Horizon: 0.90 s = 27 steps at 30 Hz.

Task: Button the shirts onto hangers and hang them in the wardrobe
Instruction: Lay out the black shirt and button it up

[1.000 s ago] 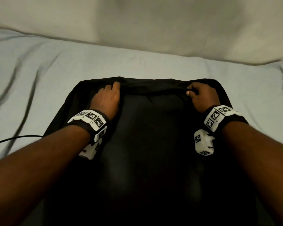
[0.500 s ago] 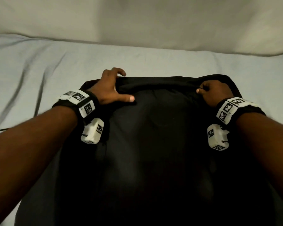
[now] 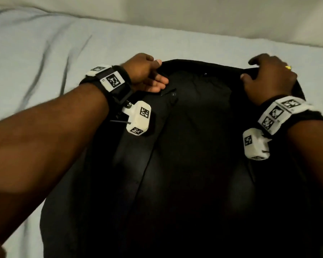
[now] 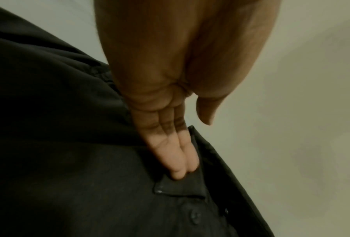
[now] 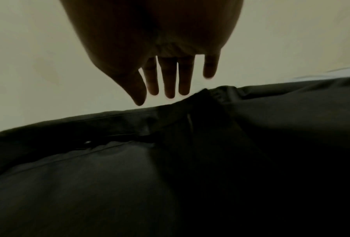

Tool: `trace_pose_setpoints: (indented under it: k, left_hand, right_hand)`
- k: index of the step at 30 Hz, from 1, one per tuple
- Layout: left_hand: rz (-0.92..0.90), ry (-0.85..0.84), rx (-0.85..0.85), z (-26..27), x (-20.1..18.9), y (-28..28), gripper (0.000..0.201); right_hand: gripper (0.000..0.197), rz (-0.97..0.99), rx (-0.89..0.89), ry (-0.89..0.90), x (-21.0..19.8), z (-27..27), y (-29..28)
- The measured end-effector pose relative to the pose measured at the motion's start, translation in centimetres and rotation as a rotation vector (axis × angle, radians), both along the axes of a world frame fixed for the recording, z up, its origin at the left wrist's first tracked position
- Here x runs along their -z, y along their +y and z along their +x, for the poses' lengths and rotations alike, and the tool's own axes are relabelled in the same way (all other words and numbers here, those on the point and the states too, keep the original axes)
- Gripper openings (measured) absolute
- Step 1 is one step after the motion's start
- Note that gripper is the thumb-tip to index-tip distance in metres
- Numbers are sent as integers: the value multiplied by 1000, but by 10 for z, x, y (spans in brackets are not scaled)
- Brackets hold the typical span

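The black shirt (image 3: 185, 164) lies flat on the pale bedsheet (image 3: 45, 53), collar edge toward twelve o'clock; the left hand (image 3: 145, 73) reaches in from eight o'clock, its straight, close-set fingers (image 4: 176, 160) pressing the collar flap; the right hand (image 3: 268, 79) hovers at one o'clock, fingers (image 5: 170, 80) spread and straight, gripping nothing.

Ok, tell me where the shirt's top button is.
In the head view the button sits left of centre on the black shirt, just below the left hand.
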<state>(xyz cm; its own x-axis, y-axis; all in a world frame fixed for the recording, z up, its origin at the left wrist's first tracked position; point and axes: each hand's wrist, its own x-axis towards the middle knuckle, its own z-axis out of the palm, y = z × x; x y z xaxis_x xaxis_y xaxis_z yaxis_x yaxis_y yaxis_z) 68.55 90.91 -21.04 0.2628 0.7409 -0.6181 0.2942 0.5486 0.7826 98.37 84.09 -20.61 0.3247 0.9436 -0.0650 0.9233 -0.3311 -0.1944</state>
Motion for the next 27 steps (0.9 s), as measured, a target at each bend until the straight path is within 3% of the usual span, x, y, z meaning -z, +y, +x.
trace_pose_setpoints:
  k: [3, 5, 7, 8, 11, 14, 16, 18, 22, 25, 27]
  left_hand:
    - [141, 14, -58, -17, -1, -35, 15]
    - [361, 100, -102, -38, -3, -88, 10]
    - [519, 284, -20, -60, -4, -166, 7]
    - [509, 385, 39, -70, -3, -211, 14]
    - [265, 590, 95, -88, 6, -345, 25]
    - [224, 791, 140, -92, 27, -438, 40]
    - [228, 957, 62, -95, 36, -469, 49]
    - [228, 1097, -38, -98, 39, -484, 54]
    - [57, 1169, -216, -99, 41, -497, 48]
    - [11, 1213, -192, -103, 39, -501, 44]
    - [-12, 1271, -130, -113, 36, -504, 55]
  right_hand:
    - [22, 116, -148, 233, 6, -58, -23]
    - [28, -94, -198, 437, 20, -98, -42]
    - [27, -304, -196, 571, 37, -131, -54]
    - [24, -342, -183, 587, 45, -142, -56]
    - [50, -293, -119, 576, 58, -167, -47]
    - [59, -292, -181, 372, 58, -177, -27]
    - [51, -350, -229, 306, 55, -179, -16]
    - [48, -387, -182, 366, 56, -175, -9]
    - [32, -394, -51, 548, 55, -170, -13]
    - [30, -415, -58, 585, 50, -166, -12]
    - [21, -433, -102, 599, 48, -161, -11]
